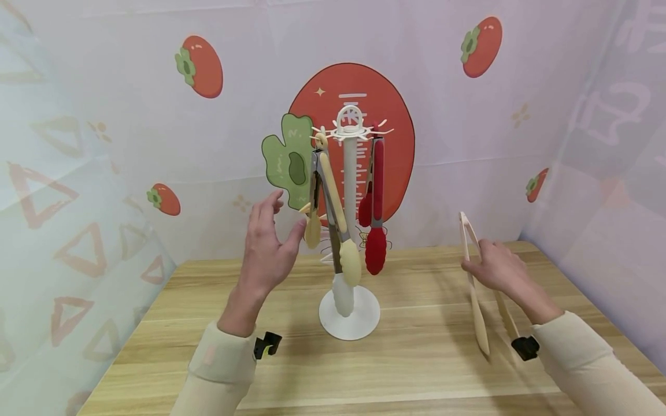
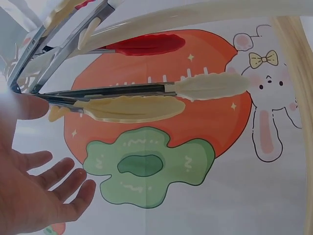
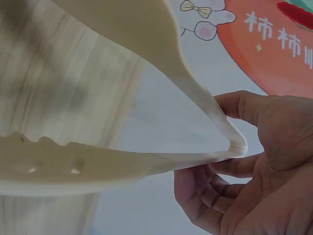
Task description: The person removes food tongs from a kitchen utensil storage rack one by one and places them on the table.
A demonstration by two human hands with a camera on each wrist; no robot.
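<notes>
A white stand (image 1: 350, 173) with a ring of hooks and a round base holds hanging tongs. On its left side hang metal tongs with cream handles (image 1: 334, 193) and pale scalloped tips; red tongs (image 1: 378, 179) hang on its right. My left hand (image 1: 266, 248) is beside the cream-handled tongs, thumb and fingers spread with nothing gripped. Whether the thumb touches them, I cannot tell. My right hand (image 1: 500, 267) pinches cream one-piece tongs (image 1: 477, 318) near their bend, between thumb and fingers. Their two arms point down and apart in the head view; the right wrist view shows a toothed inner edge (image 3: 46, 144).
The stand is on a wooden table (image 1: 234, 370), and the right-hand tongs are over the table's right side. Behind rises a pale cloth backdrop (image 1: 244, 115) printed with persimmons. Similar cloth hangs at the left and right.
</notes>
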